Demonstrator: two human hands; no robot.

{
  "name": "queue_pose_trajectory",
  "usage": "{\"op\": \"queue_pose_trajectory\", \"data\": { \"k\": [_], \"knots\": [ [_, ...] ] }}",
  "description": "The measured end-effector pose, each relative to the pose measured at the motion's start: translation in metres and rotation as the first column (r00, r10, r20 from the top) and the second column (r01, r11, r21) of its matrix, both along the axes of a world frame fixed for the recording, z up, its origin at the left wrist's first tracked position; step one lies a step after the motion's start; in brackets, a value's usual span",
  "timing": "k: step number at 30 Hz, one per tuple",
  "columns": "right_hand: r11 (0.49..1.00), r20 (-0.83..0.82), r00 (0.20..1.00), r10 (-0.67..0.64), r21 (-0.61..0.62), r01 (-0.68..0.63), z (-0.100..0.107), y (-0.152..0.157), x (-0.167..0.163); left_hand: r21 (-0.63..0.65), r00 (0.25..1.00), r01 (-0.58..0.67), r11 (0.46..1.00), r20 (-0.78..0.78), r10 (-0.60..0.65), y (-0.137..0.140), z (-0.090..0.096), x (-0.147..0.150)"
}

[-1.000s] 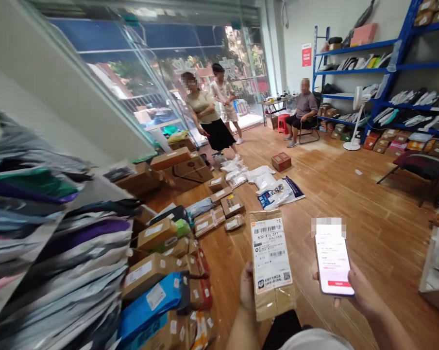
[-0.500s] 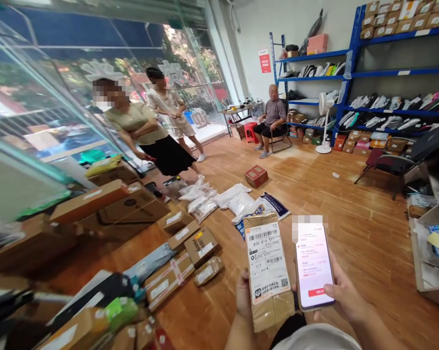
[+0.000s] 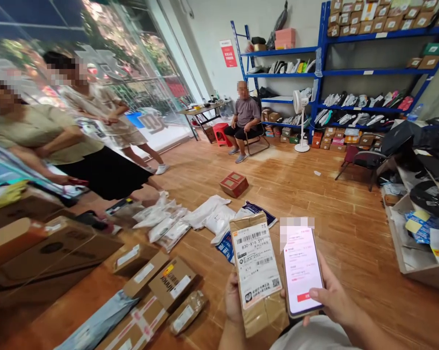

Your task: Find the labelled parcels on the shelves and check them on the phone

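My left hand [image 3: 232, 300] is closed around the left side of a brown parcel [image 3: 268, 316] wrapped in paper and tape. A white shipping label [image 3: 258, 265] with barcodes faces up from it. Close beside it on the right, my right hand [image 3: 330, 296] grips a smartphone [image 3: 303, 272] with its screen lit. The thumb lies by a red button low on the screen, and the fingers behind the phone are mostly hidden. Parcel and phone are held side by side above the floor.
Cardboard boxes [image 3: 174, 279] and white plastic mailers [image 3: 168, 221] lie on the wooden floor [image 3: 292, 194] to the left. A red-brown box [image 3: 234, 184] sits ahead. Two people stand at left; another sits near blue shelves [image 3: 281, 75]. A fan [image 3: 301, 121] and chair [image 3: 365, 155] stand right.
The view has turned to the right, so the room's contents sit further left. Both hands keep hold of the parcel and the phone, and the thumb remains by the red button.
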State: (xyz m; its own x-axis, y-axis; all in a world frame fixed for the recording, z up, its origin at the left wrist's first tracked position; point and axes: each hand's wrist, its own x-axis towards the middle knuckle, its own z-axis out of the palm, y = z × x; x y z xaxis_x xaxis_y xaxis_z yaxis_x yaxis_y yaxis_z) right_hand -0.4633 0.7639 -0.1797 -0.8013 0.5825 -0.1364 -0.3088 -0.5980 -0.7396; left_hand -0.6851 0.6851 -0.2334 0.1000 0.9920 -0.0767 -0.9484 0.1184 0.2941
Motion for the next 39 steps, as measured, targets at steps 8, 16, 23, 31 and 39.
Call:
{"op": "queue_pose_trajectory", "data": {
  "k": [8,16,23,31,39],
  "knots": [
    [0.998,-0.062,0.998,-0.015,0.055,0.018,-0.005,0.014,-0.013,0.288,0.990,0.136,0.948,-0.008,-0.140,0.027,0.019,0.004],
    [0.997,-0.023,1.000,0.008,0.080,-0.006,0.002,0.020,-0.016,0.315,0.995,0.096,0.944,0.001,-0.102,0.035,0.034,0.004],
    [0.998,0.014,1.000,0.020,0.058,-0.021,0.003,0.022,-0.013,0.225,0.991,0.115,0.968,-0.087,-0.098,0.034,0.032,0.002],
    [0.997,0.001,1.000,0.015,0.069,-0.015,0.000,0.023,-0.012,0.297,0.987,0.164,0.941,-0.044,-0.158,0.042,0.043,0.005],
    [0.997,-0.041,0.999,-0.030,0.064,0.032,-0.009,0.022,-0.015,0.121,0.995,0.094,0.988,0.000,-0.095,0.036,0.019,-0.006]
  ]
}}
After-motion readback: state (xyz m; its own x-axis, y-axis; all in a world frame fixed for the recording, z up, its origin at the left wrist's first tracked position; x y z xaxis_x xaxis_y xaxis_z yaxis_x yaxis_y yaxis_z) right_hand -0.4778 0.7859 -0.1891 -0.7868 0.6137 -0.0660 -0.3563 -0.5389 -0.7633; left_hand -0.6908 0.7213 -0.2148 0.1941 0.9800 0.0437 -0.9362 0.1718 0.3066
